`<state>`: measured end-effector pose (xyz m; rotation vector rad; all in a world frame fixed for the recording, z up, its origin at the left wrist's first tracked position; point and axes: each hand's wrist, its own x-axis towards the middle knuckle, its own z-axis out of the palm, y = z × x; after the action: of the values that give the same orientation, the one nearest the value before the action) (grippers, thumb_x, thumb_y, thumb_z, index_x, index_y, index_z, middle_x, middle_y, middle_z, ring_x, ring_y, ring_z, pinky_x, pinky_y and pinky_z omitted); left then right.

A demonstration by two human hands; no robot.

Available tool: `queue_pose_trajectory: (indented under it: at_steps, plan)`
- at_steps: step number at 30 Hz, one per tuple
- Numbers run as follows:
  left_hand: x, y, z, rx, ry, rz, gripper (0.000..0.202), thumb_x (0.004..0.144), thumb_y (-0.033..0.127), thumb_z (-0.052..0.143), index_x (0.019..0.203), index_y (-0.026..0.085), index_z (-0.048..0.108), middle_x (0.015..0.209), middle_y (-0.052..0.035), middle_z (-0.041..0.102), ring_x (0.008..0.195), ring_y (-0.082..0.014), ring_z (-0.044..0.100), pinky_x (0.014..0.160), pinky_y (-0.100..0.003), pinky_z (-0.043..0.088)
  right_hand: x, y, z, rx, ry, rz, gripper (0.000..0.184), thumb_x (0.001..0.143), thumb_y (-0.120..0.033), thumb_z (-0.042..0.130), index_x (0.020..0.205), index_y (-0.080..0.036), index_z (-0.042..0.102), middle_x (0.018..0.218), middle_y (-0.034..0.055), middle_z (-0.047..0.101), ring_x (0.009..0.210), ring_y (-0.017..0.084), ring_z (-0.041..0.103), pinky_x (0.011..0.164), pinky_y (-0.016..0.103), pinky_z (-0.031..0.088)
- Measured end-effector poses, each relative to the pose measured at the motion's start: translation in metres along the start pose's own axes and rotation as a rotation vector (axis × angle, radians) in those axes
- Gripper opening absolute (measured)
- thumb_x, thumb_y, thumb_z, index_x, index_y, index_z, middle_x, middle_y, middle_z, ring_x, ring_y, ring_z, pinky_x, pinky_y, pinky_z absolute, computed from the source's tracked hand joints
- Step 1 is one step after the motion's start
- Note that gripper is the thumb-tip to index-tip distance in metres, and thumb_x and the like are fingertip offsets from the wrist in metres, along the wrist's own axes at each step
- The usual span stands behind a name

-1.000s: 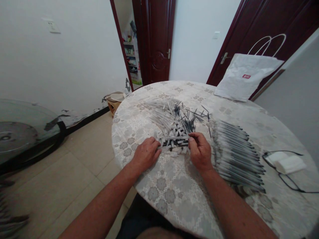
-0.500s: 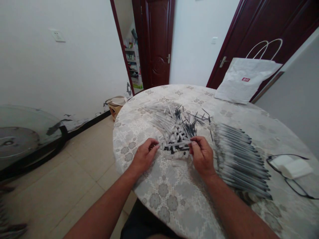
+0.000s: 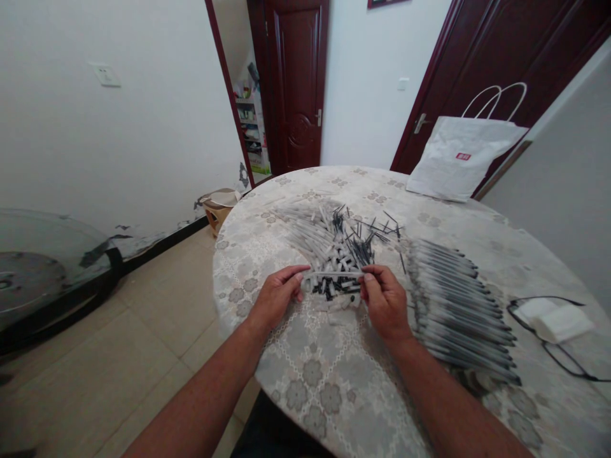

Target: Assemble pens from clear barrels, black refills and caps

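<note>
A slim whitish pen barrel (image 3: 337,274) is held level just above the table between my two hands. My left hand (image 3: 280,290) has thumb and index finger closed at its left end. The thumb and fingers of my right hand (image 3: 384,298) pinch its right end. Under and beyond the barrel lies a heap of short black and white pen parts (image 3: 334,287). Dark thin ink refills (image 3: 361,248) are scattered behind my right hand, and pale empty barrels (image 3: 305,228) lie fanned out behind the heap.
Rows of pens with dark tips (image 3: 463,305) lie right of my right arm. Further right are eyeglasses (image 3: 568,359) and folded white tissue (image 3: 556,320). A white paper bag (image 3: 465,159) stands at the back right of the round table, which has a patterned cloth (image 3: 310,381).
My left hand's fingers have come to the barrel's left end, where a small gap showed before. The right hand keeps its pinch. The whole view has shifted slightly.
</note>
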<state>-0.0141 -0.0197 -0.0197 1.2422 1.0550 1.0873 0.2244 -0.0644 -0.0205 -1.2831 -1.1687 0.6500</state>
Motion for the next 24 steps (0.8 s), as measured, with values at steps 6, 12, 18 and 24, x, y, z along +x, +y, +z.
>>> queue_pose_trajectory:
  at_steps: [6,12,18,24]
  plan:
    - [-0.0043,0.0018,-0.0008,0.038,-0.027,0.028,0.04,0.086,0.042,0.068,0.118,0.02,0.077,0.061,0.0008,0.058,0.055,-0.0137,0.055,0.057,-0.026,0.042,-0.0031,-0.0014,0.0025,-0.021,-0.031,-0.003,0.025,0.095,-0.039,0.055,0.104,-0.019,0.065,0.074,0.0002,0.065,0.058,0.014,0.056,0.054,0.025,0.045]
    - [-0.0072,0.0079,-0.0017,0.105,-0.056,0.044,0.035,0.089,0.039,0.065,0.116,0.02,0.077,0.061,0.0,0.061,0.055,-0.0148,0.056,0.059,-0.027,0.041,-0.0033,0.0018,0.0035,-0.049,-0.051,-0.012,0.026,0.095,-0.039,0.055,0.106,-0.018,0.065,0.072,-0.0004,0.064,0.057,0.014,0.056,0.054,0.025,0.044]
    - [-0.0072,0.0077,-0.0025,0.08,-0.064,0.043,0.032,0.089,0.037,0.065,0.114,0.02,0.078,0.061,0.0008,0.06,0.054,-0.0144,0.057,0.061,-0.027,0.043,-0.0034,0.0023,0.0028,-0.044,-0.049,-0.016,0.026,0.095,-0.039,0.055,0.107,-0.018,0.065,0.075,0.001,0.067,0.059,0.015,0.057,0.055,0.026,0.046]
    - [-0.0057,0.0048,-0.002,-0.019,-0.05,0.024,0.033,0.088,0.036,0.069,0.115,0.018,0.076,0.066,-0.0003,0.062,0.059,-0.014,0.061,0.062,-0.026,0.047,-0.0062,0.002,0.0023,-0.143,-0.117,-0.119,0.021,0.094,-0.036,0.058,0.105,-0.02,0.066,0.085,0.0036,0.072,0.07,0.017,0.065,0.065,0.028,0.05]
